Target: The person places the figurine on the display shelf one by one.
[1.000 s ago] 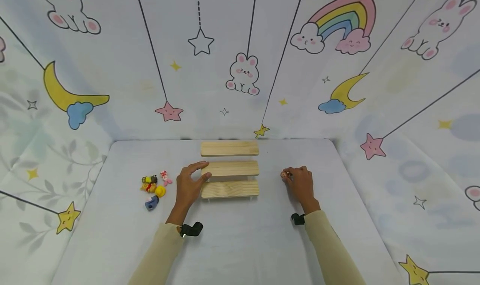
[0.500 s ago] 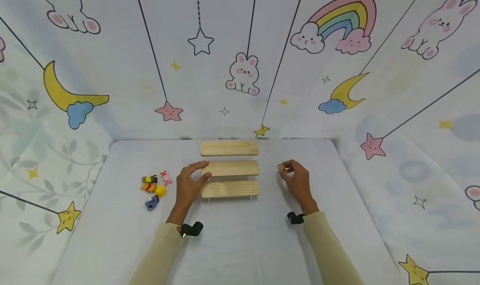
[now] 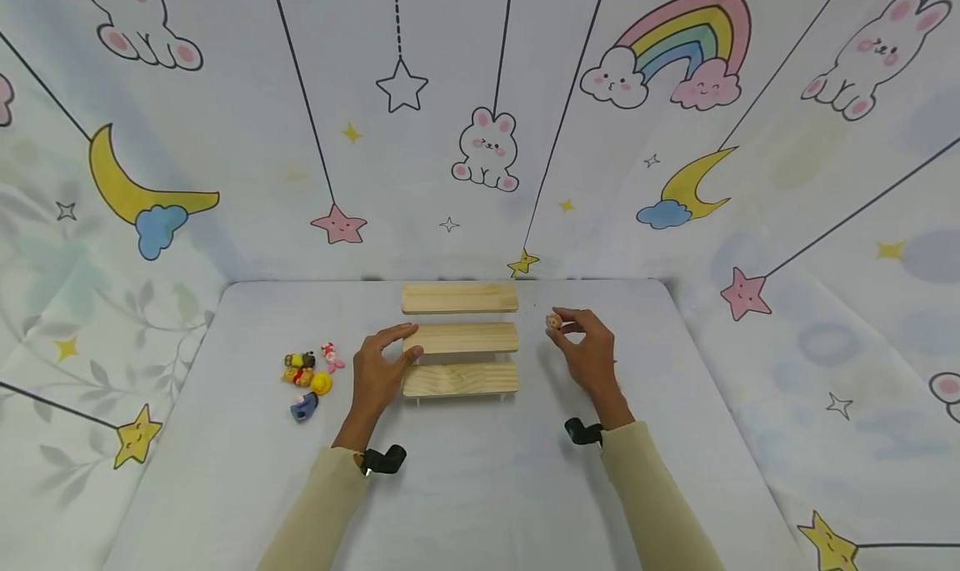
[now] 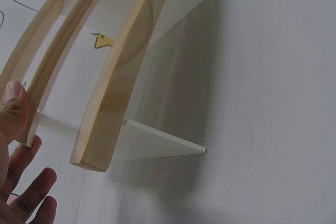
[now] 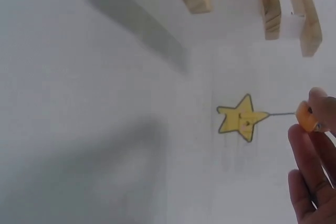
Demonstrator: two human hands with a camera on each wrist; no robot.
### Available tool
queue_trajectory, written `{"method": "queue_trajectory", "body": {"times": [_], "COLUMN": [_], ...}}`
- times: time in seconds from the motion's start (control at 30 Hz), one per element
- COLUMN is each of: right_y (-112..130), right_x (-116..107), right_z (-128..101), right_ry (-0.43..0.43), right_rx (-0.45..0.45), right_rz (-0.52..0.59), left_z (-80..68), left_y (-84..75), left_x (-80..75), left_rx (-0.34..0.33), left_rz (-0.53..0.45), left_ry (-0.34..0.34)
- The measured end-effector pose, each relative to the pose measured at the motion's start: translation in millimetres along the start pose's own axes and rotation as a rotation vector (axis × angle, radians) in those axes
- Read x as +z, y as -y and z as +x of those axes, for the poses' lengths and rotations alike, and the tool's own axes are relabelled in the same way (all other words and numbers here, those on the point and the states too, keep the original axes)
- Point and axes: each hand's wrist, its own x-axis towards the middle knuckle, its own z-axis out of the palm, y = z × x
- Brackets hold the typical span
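Orange-tan figurine (image 3: 553, 322): one, small, pinched between thumb and fingers of my right hand (image 3: 590, 350), held clear of the surface (image 3: 487, 488), just right of the wooden rack (image 3: 461, 338). My left hand (image 3: 377, 375): thumb and fingertip gripping the left end of the middle plank (image 3: 480, 338), other fingers spread beside it. Rack: three pale planks in steps, the top plank (image 3: 460, 298) at the back, the bottom plank (image 3: 461, 379) nearest me, on white side panels (image 4: 163, 141). Left of my left hand, grouped loosely: one pink-and-white figure (image 3: 332, 357), one yellow-and-black figure (image 3: 299, 359), one red-and-yellow figure (image 3: 297, 376), one round yellow piece (image 3: 321, 383), one blue figure (image 3: 303, 407). Behind: backdrop (image 3: 420, 162) printed with stars, rabbits, moons, a rainbow. Risks, in my judgement: the figurine could slip, so small a pinch being upset by any shift of fingertips; the rack could skew, should my left hand pull on the plank's end; its right side could be knocked, should my right hand swing in low. Brands, labels, writing: none I can read; fine marks on the figures would be too small to tell.
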Motion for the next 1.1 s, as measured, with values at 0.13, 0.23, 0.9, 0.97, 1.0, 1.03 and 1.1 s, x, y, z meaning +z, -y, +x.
{"method": "queue_trajectory", "body": {"times": [0.13,0.23,0.9,0.97,1.0,1.03,1.1], "right_y": [17,27,67,69,70,71,72], "right_x": [1,2,31,35,37,39,42], "right_z": [5,9,35,37,38,39,41], "right_ry": [-0.026,-0.046,-0.031,-0.03,-0.028,-0.026,-0.022], "right_rx": [-0.008,-0.023,-0.077,-0.089,-0.097,-0.101,-0.104], "right_rz": [0.041,0.082,0.197,0.198,0.199,0.195,0.193], "left_z": [0.1,0.1,-1.1,-1.1,-1.0,-1.1,-1.4], "left_y": [1.0,1.0,-1.1,-1.4,-1.4,-1.5,-1.7], "left_x": [-0.7,-1.0,-2.4,-2.4,-2.3,-2.2,-2.0], "left_rx": [-0.003,-0.009,-0.02,-0.013,-0.011,-0.01,-0.006], "left_rz": [0.001,0.001,-0.006,-0.006,-0.006,-0.007,-0.009], "left_ry": [0.0,0.004,0.006,0.005,0.005,0.005,0.005]}}
